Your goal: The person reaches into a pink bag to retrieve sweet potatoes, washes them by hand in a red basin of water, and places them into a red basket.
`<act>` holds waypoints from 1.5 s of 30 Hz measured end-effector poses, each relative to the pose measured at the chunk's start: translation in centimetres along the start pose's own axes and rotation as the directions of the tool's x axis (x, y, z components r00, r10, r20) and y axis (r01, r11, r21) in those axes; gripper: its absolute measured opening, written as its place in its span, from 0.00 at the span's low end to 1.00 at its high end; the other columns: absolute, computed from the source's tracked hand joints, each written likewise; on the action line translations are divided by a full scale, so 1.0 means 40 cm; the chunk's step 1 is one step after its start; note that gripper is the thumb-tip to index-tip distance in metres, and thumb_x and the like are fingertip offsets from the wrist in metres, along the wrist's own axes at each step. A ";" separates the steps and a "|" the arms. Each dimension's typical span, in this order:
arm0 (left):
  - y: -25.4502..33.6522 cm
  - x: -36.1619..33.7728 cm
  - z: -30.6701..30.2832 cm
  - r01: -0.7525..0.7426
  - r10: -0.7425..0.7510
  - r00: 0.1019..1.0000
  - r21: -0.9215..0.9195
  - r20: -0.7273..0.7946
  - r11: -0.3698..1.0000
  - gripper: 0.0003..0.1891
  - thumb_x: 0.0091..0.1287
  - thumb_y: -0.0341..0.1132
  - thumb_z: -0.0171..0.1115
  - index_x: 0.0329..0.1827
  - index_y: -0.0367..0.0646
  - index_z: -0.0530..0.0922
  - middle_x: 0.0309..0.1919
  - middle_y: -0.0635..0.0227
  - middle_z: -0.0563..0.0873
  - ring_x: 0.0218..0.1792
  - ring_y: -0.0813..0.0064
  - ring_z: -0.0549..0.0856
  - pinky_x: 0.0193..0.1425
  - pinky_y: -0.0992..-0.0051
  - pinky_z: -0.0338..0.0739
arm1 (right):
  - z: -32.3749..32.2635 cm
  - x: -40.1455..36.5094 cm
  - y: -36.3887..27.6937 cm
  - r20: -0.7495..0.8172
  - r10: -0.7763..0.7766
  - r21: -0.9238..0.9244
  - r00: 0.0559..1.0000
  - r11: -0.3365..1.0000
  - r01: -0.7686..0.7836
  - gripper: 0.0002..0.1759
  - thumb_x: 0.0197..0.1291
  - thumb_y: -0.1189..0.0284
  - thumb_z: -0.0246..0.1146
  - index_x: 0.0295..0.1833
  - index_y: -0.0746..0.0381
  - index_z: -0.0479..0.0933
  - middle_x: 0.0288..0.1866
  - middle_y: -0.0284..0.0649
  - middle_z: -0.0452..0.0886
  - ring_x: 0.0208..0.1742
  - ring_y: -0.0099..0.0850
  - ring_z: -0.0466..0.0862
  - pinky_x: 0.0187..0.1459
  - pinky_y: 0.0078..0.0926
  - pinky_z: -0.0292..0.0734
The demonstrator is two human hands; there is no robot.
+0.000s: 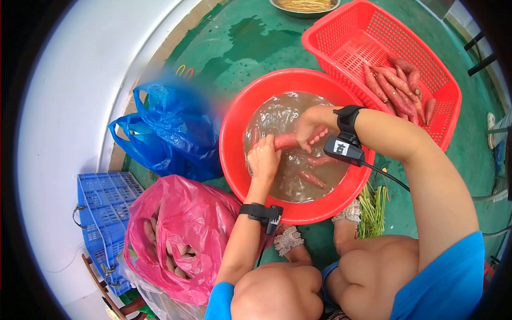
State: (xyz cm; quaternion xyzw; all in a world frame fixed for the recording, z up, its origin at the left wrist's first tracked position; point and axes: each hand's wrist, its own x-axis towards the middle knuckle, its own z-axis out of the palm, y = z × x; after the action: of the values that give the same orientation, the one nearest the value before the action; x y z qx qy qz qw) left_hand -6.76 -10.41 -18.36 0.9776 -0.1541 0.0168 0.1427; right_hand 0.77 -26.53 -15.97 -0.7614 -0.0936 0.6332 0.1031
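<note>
A red basin of cloudy water stands before my knees. Over the water, my left hand is closed round the left end of a red sweet potato. My right hand is at its right end, fingers curled, with the palm side partly hidden. Below my right hand, more sweet potatoes lie in the water, one near the lower part of the basin and another just above it. Each wrist wears a black strap with a small device.
A red basket with several sweet potatoes stands at upper right. At left are a blue bag, a pink bag of sweet potatoes and a blue crate. Green stems lie right of my feet; a metal bowl is at top.
</note>
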 end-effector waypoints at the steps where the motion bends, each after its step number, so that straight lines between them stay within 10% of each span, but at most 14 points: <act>1: 0.015 0.003 -0.004 0.141 -0.139 0.984 -0.012 0.113 0.990 0.16 0.46 0.38 0.66 0.37 0.42 0.74 0.30 0.56 0.82 0.35 0.58 0.82 0.37 0.63 0.76 | 0.000 0.014 -0.001 0.066 0.024 -0.011 0.998 1.000 -0.023 0.10 0.36 0.70 0.63 0.16 0.56 0.66 0.13 0.28 0.65 0.15 0.24 0.63 0.20 0.24 0.60; 4: -0.011 -0.002 0.026 0.264 -0.233 0.945 -0.114 0.227 0.958 0.14 0.45 0.40 0.68 0.28 0.40 0.76 0.23 0.56 0.81 0.25 0.63 0.82 0.27 0.66 0.75 | 0.021 -0.001 -0.004 -0.097 -0.120 -0.282 0.988 0.955 0.089 0.06 0.34 0.70 0.62 0.20 0.60 0.73 0.17 0.35 0.73 0.18 0.29 0.73 0.23 0.28 0.67; 9: -0.019 0.003 -0.031 0.852 0.035 0.428 -0.417 0.903 0.317 0.15 0.56 0.44 0.62 0.20 0.49 0.66 0.09 0.77 0.66 0.07 0.86 0.62 0.09 0.83 0.51 | 0.047 -0.015 0.012 -0.444 -0.514 -0.727 0.734 0.685 0.040 0.12 0.37 0.68 0.60 0.30 0.61 0.79 0.27 0.43 0.81 0.32 0.38 0.82 0.36 0.33 0.75; 12: -0.027 -0.013 -0.023 0.928 0.348 0.370 -0.361 0.861 -0.094 0.12 0.63 0.40 0.54 0.27 0.49 0.62 0.08 0.81 0.58 0.07 0.90 0.54 0.10 0.85 0.45 | 0.036 -0.007 0.040 -0.562 -0.633 -0.754 0.532 0.656 -0.015 0.10 0.39 0.66 0.60 0.30 0.59 0.76 0.27 0.38 0.79 0.35 0.34 0.79 0.40 0.30 0.73; 15: -0.008 -0.025 -0.006 0.855 0.698 0.472 -0.088 0.538 -0.511 0.13 0.60 0.39 0.58 0.26 0.49 0.63 0.09 0.81 0.60 0.07 0.90 0.56 0.10 0.85 0.46 | 0.011 0.012 0.060 -0.498 -0.867 -0.865 -0.019 0.498 -0.058 0.05 0.40 0.69 0.56 0.25 0.56 0.70 0.26 0.32 0.72 0.32 0.30 0.74 0.38 0.25 0.67; 20: 0.035 0.007 -0.037 0.835 0.142 0.538 -0.548 0.831 0.049 0.13 0.55 0.34 0.62 0.22 0.45 0.64 0.09 0.79 0.62 0.06 0.87 0.59 0.09 0.82 0.49 | 0.005 0.021 0.079 -0.577 -0.811 -0.816 0.095 0.578 -0.021 0.06 0.38 0.69 0.61 0.26 0.55 0.73 0.23 0.34 0.77 0.31 0.32 0.78 0.37 0.29 0.71; 26: 0.016 0.009 0.022 0.155 -0.155 0.987 -0.439 0.036 0.885 0.11 0.49 0.36 0.60 0.31 0.37 0.75 0.18 0.53 0.79 0.19 0.60 0.80 0.21 0.70 0.71 | -0.019 -0.051 0.036 -0.629 -0.566 -0.661 0.534 0.751 0.017 0.10 0.32 0.70 0.61 0.26 0.60 0.79 0.25 0.43 0.80 0.32 0.39 0.81 0.33 0.36 0.76; 30: 0.007 -0.013 -0.013 0.121 -0.121 0.992 -0.011 0.031 0.993 0.11 0.48 0.37 0.62 0.31 0.42 0.75 0.23 0.55 0.81 0.27 0.56 0.81 0.28 0.63 0.74 | 0.001 -0.051 0.015 -0.514 -0.285 -0.417 0.809 0.907 0.054 0.06 0.38 0.70 0.60 0.24 0.61 0.78 0.23 0.42 0.80 0.30 0.36 0.81 0.30 0.32 0.75; 31: -0.005 -0.020 -0.006 0.075 -0.075 0.997 0.019 0.003 0.997 0.10 0.47 0.37 0.63 0.30 0.44 0.74 0.21 0.60 0.80 0.26 0.57 0.81 0.30 0.63 0.74 | -0.011 -0.018 0.006 -0.054 0.022 -0.157 0.998 0.987 -0.030 0.05 0.39 0.69 0.61 0.22 0.59 0.76 0.21 0.38 0.79 0.26 0.33 0.79 0.27 0.29 0.73; 32: -0.018 -0.026 0.006 0.073 -0.073 0.997 0.022 0.007 0.997 0.10 0.47 0.37 0.63 0.30 0.44 0.74 0.21 0.60 0.80 0.26 0.57 0.81 0.30 0.63 0.74 | -0.016 0.012 0.005 0.485 0.198 0.028 0.852 0.970 -0.242 0.06 0.40 0.68 0.62 0.20 0.58 0.75 0.19 0.34 0.78 0.22 0.31 0.78 0.24 0.26 0.71; 38: -0.029 -0.001 0.003 0.038 -0.014 0.932 0.058 -0.363 0.998 0.13 0.48 0.31 0.64 0.38 0.44 0.74 0.33 0.62 0.78 0.33 0.61 0.79 0.34 0.66 0.74 | -0.007 -0.128 -0.011 0.286 -0.024 0.432 0.958 0.896 -0.107 0.08 0.40 0.66 0.64 0.19 0.55 0.72 0.13 0.26 0.71 0.11 0.17 0.68 0.17 0.19 0.65; 40: -0.052 0.027 0.024 0.320 -0.631 0.712 -0.658 -0.308 0.682 0.29 0.48 0.27 0.64 0.55 0.40 0.64 0.43 0.60 0.74 0.44 0.59 0.76 0.47 0.64 0.71 | -0.010 -0.083 0.008 0.286 -0.089 0.483 0.954 0.873 -0.063 0.08 0.41 0.67 0.63 0.21 0.56 0.71 0.12 0.26 0.69 0.10 0.15 0.66 0.14 0.16 0.63; 41: -0.084 0.036 0.023 0.362 -0.643 0.748 -0.914 0.167 0.183 0.30 0.56 0.35 0.58 0.60 0.37 0.56 0.49 0.56 0.70 0.52 0.59 0.71 0.56 0.62 0.65 | -0.011 -0.081 0.011 0.327 -0.144 0.520 0.934 0.853 -0.051 0.08 0.42 0.68 0.62 0.22 0.56 0.70 0.11 0.26 0.67 0.09 0.15 0.65 0.13 0.15 0.62; 45: -0.034 0.047 -0.024 0.233 -0.414 0.735 -0.774 0.536 -0.589 0.24 0.64 0.51 0.38 0.52 0.40 0.64 0.44 0.59 0.75 0.48 0.59 0.75 0.57 0.60 0.65 | -0.007 -0.051 0.021 0.455 -0.412 0.627 0.789 0.778 0.045 0.08 0.50 0.67 0.56 0.28 0.60 0.67 0.11 0.28 0.64 0.10 0.17 0.64 0.12 0.15 0.60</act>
State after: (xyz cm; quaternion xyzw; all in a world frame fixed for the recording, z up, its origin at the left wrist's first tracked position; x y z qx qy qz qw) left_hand -4.54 -9.45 -17.68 0.3779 0.2764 -0.1149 0.8761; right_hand 0.70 -27.92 -14.23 -0.4483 -0.0167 0.8090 0.3797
